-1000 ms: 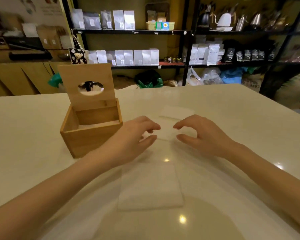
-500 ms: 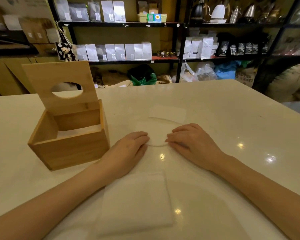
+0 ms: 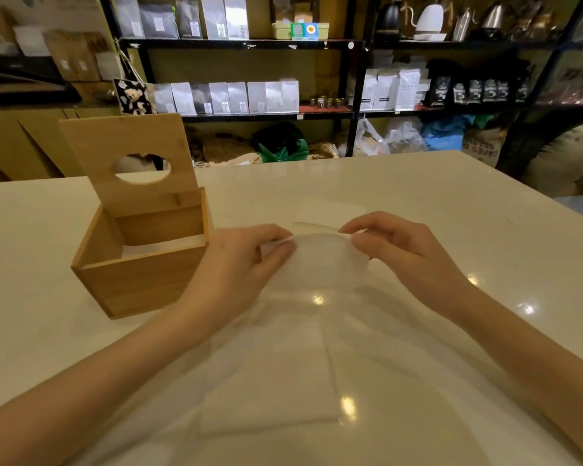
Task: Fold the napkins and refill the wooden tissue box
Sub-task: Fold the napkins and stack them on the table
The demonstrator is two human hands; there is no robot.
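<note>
- a white napkin (image 3: 320,260) is lifted just above the table (image 3: 418,196) at the centre of the view, its upper edge raised and curved, its lower part draping toward the tabletop; it looks thin, soft and unprinted.
- the left hand (image 3: 246,260) pinches the napkin's upper left edge between thumb and fingers, closed on the paper.
- the right hand (image 3: 398,250) pinches the upper right edge the same way, fingertips closed on the paper; both forearms reach in from the bottom corners.
- just beyond the held napkin, a second napkin (image 3: 334,210) lies flat on the table, pale and hard to make out against the surface.
- nearer the camera, a folded napkin stack (image 3: 273,381) rests flat on the table between the forearms, roughly rectangular with a visible right edge.
- the wooden tissue box (image 3: 142,274) stands on the table to the left, close to the left hand but apart from it; its lid (image 3: 128,159), with an oval opening, stands upright at the back.
- inside the box, white napkins (image 3: 162,247) are seen below the rim; how many cannot be told.
- behind the table, black shelves (image 3: 243,45) carry rows of silver and white pouches (image 3: 229,95), and kettles (image 3: 431,18) on the upper right.
</note>
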